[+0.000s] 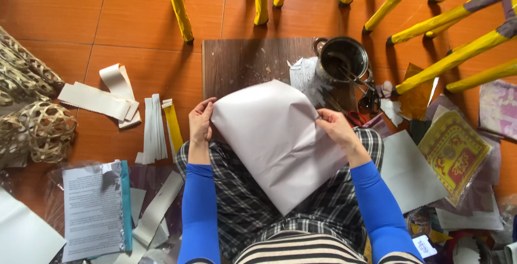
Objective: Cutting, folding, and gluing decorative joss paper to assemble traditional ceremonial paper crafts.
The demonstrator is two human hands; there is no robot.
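A large pale lilac sheet of paper point(274, 140) hangs over my lap, turned like a diamond with one corner pointing down. My left hand point(201, 123) pinches its left corner. My right hand point(336, 128) grips its right edge, where the paper creases. Both arms wear blue sleeves. Under the sheet are my checked trousers point(237, 199). Beyond the paper lies a dark wooden board point(242, 62) on the orange tiled floor.
A metal pot point(343, 59) and scissors point(369, 100) stand on the board's right. White and yellow paper strips point(156, 127) lie left, woven bamboo frames point(37, 124) further left. Yellow wrapped sticks point(431, 24) fan across the top. Patterned yellow paper point(455, 153) and printed sheets point(91, 210) litter the floor.
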